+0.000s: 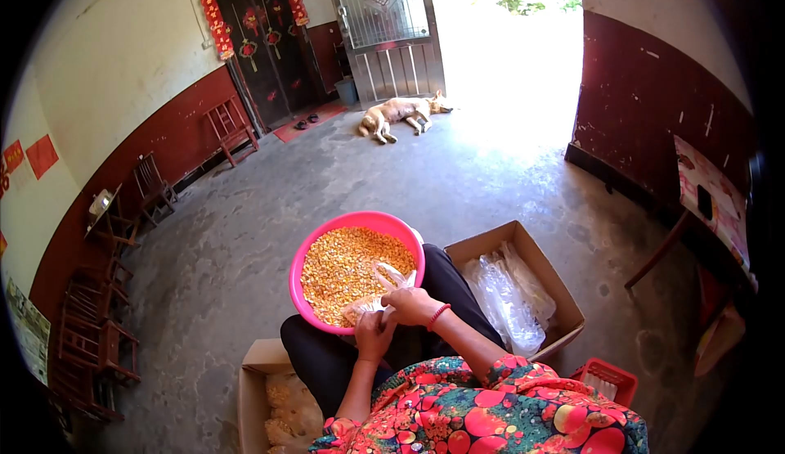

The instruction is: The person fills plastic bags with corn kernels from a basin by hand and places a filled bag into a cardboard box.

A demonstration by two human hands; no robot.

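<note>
White glare from the doorway (513, 61), sheen on the floor (499, 164), dark fisheye edges.

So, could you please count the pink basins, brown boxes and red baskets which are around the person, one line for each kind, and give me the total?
Pink basin: 1
Brown boxes: 2
Red basket: 1
Total: 4

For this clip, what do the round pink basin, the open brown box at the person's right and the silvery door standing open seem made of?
Round pink basin: probably smooth plastic; even, saturated colour, rounded rim.
Open brown box: apparently matte cardboard, judging by thin, flat walls.
Silvery door: likely metal, perhaps stainless steel, given its sheen and bars.
</note>
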